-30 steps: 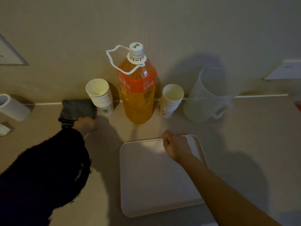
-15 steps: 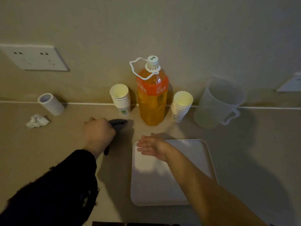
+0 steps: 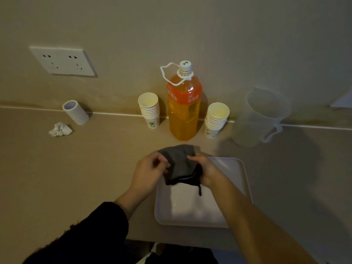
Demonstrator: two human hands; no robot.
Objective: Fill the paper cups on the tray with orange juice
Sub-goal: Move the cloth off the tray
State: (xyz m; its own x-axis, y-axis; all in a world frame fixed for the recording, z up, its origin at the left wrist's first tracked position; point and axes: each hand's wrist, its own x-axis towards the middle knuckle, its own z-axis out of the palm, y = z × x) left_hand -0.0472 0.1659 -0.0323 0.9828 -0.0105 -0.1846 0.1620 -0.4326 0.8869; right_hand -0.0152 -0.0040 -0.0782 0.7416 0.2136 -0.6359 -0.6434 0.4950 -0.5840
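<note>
The person holds a grey cloth (image 3: 181, 161) over the far end of the tray (image 3: 240, 180): the left hand (image 3: 150, 169) pinches one edge, and the grip of the right hand (image 3: 208, 173) is curled around the other side. I judge this a preparing step, because the tray carries no cups, and the juice bottle (image 3: 183, 111) stands capped at the wall between the left cup stack (image 3: 149, 109) and the right cup stack (image 3: 216, 119). Next the cloth must go aside and cups must come off a stack. Open bench (image 3: 85, 168) lies left of the tray; a clear jug (image 3: 261, 119) stands near on the right, and the tray's near side is close to the bench edge
</note>
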